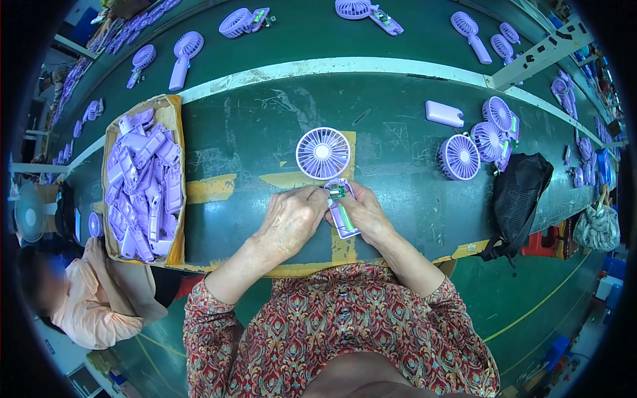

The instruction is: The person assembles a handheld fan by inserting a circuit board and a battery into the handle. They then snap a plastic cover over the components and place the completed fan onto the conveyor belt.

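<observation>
In front of me a purple handheld fan (322, 154) lies with its round grille pointing away and its handle open toward me. Inside the handle show a small green circuit board (337, 191) and a bright green battery (344, 217). My right hand (363, 211) is closed around the right side of the handle. From the left, my left hand (292, 215) has its fingers pinched at the circuit board, by the neck of the fan. Whether a small part or wire sits between those fingertips is hidden.
To the left stands a cardboard box (174, 225) full of purple handle shells (142, 172). At the right lie several fans (459, 157), a loose purple shell (444, 113) and a black bag (523, 192). A white strip (345, 65) crosses behind; more fans lie beyond. A person (99, 298) sits at left.
</observation>
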`<state>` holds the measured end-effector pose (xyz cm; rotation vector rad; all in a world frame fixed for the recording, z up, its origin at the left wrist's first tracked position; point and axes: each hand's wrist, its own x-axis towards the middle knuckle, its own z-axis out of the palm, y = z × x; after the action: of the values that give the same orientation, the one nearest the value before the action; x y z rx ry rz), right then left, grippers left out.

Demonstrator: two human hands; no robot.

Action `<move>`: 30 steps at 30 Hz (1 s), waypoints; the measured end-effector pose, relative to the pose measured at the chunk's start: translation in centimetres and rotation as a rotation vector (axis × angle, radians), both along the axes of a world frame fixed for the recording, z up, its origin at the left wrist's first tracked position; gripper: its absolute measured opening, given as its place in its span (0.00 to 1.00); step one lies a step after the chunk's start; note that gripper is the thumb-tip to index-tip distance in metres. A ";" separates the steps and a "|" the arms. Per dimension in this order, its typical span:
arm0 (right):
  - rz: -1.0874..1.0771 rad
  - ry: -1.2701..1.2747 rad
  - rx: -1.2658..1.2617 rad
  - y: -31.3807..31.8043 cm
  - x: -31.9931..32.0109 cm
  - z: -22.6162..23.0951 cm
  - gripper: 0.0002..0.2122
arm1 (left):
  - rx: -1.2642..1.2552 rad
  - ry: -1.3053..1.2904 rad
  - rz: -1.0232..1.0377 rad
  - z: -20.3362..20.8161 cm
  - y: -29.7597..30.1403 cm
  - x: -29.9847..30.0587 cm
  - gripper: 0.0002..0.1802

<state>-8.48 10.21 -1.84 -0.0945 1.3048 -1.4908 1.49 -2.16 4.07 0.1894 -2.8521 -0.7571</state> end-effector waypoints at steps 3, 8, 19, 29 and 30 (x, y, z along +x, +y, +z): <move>0.033 -0.028 -0.007 0.2 -0.3 -0.1 0.10 | 0.005 -0.004 0.018 -0.5 -0.2 0.0 0.06; 0.074 -0.074 -0.080 1.1 -0.9 0.5 0.14 | 0.108 0.009 0.107 -0.6 -0.3 0.0 0.06; -0.050 -0.175 -0.052 1.1 -1.0 0.6 0.19 | 0.416 0.039 0.284 -3.0 0.9 0.5 0.04; -0.066 -0.193 -0.054 1.6 -0.7 -1.2 0.15 | 0.382 0.090 0.314 -4.5 1.8 0.3 0.03; -0.067 -0.194 -0.053 1.6 -0.7 -1.2 0.15 | 0.361 0.100 0.310 -4.6 1.8 0.2 0.03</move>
<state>-9.21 11.79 -3.04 0.0587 1.1220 -1.5512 1.73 -0.37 -0.53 0.6066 -2.4853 -1.1631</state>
